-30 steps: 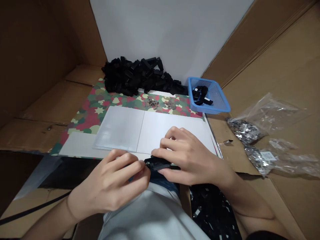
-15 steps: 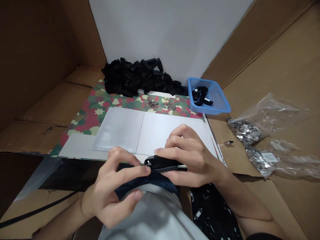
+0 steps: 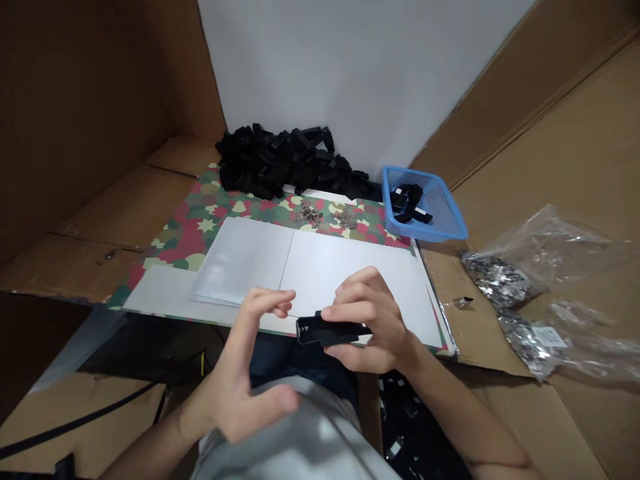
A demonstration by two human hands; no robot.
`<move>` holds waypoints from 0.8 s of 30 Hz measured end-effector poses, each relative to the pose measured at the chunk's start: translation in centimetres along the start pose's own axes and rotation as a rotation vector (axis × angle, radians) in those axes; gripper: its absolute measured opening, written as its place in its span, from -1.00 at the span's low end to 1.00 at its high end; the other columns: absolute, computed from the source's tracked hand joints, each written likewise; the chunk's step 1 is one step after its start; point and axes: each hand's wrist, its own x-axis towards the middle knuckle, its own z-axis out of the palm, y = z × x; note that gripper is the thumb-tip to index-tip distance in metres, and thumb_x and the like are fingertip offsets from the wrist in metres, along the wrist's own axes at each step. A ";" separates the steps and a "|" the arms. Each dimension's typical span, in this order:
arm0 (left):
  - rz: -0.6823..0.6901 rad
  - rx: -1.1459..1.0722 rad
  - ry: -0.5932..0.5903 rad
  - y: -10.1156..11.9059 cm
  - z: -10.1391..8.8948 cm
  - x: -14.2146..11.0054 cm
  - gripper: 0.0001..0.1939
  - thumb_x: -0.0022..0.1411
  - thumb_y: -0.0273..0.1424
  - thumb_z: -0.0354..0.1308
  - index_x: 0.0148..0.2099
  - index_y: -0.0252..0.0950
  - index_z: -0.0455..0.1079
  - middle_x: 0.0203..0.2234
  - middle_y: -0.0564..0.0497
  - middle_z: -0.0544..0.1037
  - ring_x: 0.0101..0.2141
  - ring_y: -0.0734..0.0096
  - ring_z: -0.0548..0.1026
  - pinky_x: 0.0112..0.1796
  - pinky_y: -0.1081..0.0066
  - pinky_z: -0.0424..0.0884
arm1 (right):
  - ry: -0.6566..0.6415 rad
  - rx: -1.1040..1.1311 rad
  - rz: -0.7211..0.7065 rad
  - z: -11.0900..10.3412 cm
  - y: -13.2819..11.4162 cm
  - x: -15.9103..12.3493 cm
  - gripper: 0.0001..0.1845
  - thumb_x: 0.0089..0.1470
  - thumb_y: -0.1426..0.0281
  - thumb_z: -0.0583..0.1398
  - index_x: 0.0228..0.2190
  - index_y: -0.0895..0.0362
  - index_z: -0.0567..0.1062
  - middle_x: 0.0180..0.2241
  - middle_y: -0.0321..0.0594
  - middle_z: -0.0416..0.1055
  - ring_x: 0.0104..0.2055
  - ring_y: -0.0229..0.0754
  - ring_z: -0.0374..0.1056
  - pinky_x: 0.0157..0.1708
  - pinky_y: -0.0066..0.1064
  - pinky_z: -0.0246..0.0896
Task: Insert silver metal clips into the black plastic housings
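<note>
My right hand (image 3: 373, 323) is closed around a small black plastic block (image 3: 325, 330), held level just over the near edge of the white sheets (image 3: 320, 267). My left hand (image 3: 250, 367) hovers to the left of the block with fingers spread and nothing in them; its fingertips are a short gap from the block's left end. Both hands are above my lap, in front of the camouflage-patterned mat (image 3: 200, 213).
A heap of black blocks (image 3: 285, 163) lies at the back by the white wall. Two little piles of metal bits (image 3: 325, 217) sit on the mat. A blue basket (image 3: 440, 217) holding a few black pieces stands at the right, with clear bags of metal parts (image 3: 520, 300) on the cardboard.
My left hand has let go of the block's left end, opened and drawn back toward me. The right hand keeps the block, lifted slightly. The view has shifted a little.
</note>
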 end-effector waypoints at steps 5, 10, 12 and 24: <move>0.064 -0.003 0.094 -0.3 0.3 1.2 -0.76 0.18 -0.55 0.19 -0.08 -0.31 0.36 -0.35 -0.01 0.43 -0.35 0.41 0.38 -0.35 0.40 0.33 | -0.230 0.207 0.208 0.0 0.1 -1.0 -0.63 0.25 0.07 0.07 -0.08 0.07 0.31 -0.27 -0.22 0.37 -0.24 -0.16 0.27 -0.19 -0.25 0.20; 0.149 0.141 -0.023 0.1 -0.3 1.4 -0.70 0.16 -0.56 0.20 -0.03 -0.36 0.38 -0.35 -0.03 0.43 -0.37 0.41 0.39 -0.35 0.37 0.37 | -0.558 0.424 0.536 -0.1 -0.2 -0.6 -0.73 0.28 0.16 0.03 -0.16 0.10 0.31 -0.23 -0.21 0.34 -0.21 -0.18 0.27 -0.18 -0.32 0.22; 0.158 0.159 -0.054 0.2 -0.3 1.3 -0.70 0.16 -0.57 0.19 -0.02 -0.36 0.37 -0.35 -0.03 0.43 -0.36 0.41 0.38 -0.34 0.37 0.37 | -0.638 0.476 0.592 0.0 -0.3 -0.2 -0.79 0.25 0.21 0.05 -0.22 0.10 0.30 -0.26 -0.25 0.33 -0.27 -0.22 0.27 -0.21 -0.35 0.21; 0.116 0.122 -0.157 0.5 -0.3 0.8 -0.77 0.19 -0.56 0.13 -0.07 -0.33 0.37 -0.38 -0.01 0.39 -0.38 0.40 0.33 -0.34 0.39 0.33 | -0.723 0.554 0.736 0.5 -1.2 0.4 -0.85 0.11 0.30 0.10 -0.35 0.07 0.20 -0.41 -0.37 0.25 -0.40 -0.27 0.18 -0.39 -0.43 0.08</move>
